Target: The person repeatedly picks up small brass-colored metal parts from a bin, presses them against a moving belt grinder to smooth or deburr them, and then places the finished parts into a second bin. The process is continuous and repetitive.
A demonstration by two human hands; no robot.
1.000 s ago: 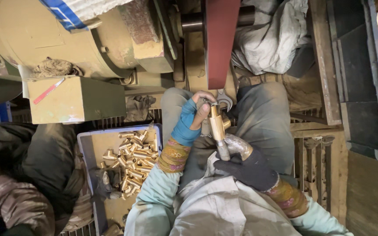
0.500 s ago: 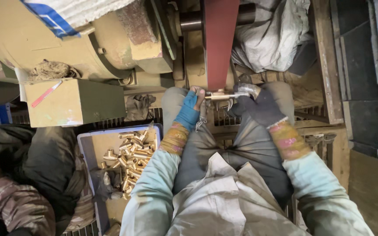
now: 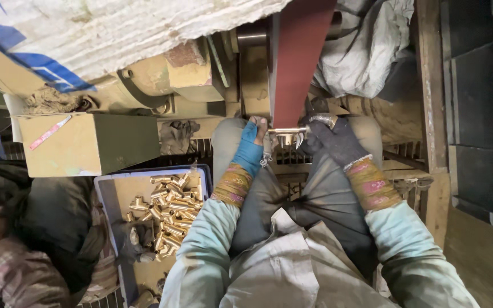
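Both hands (image 3: 292, 140) gripping brass fitting (image 3: 288, 134), tray (image 3: 105, 191) holding brass fittings (image 3: 164, 211)

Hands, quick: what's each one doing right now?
Left hand: blue glove, closed on one end of the brass part at the belt.
Right hand: dark glove, closed on the other end.
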